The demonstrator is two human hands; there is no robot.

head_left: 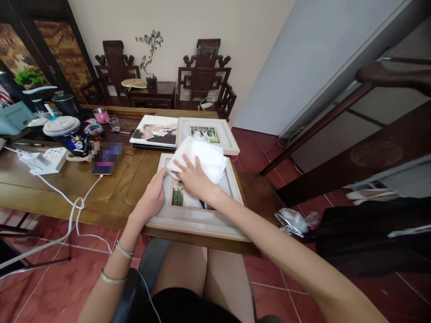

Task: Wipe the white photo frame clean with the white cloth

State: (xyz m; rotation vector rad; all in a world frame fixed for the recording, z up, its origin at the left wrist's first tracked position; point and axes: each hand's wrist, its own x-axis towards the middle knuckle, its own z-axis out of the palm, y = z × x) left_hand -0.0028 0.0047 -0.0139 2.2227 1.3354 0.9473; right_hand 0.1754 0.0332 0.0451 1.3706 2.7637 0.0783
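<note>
A light wooden picture frame [202,229] lies flat at the table's near right end, a photo in its middle partly covered by my right arm. My right hand [194,177] rests with spread fingers on a folded white cloth [207,157], pressing it against the upper part of the frame. At the frame's left side, my left hand [154,194] is closed around the edge, its fingertips by the upper left corner. Just behind lies a second picture frame [232,140] with a photo [204,134], partly overlapped by the cloth.
A photo album [154,131] lies behind on the left. Further left are a charging phone [107,159], a lidded cup [62,125], a power strip [49,160] and a pink mug [101,115]. A wooden chair [373,148] stands right of the table. White cables hang over the front edge.
</note>
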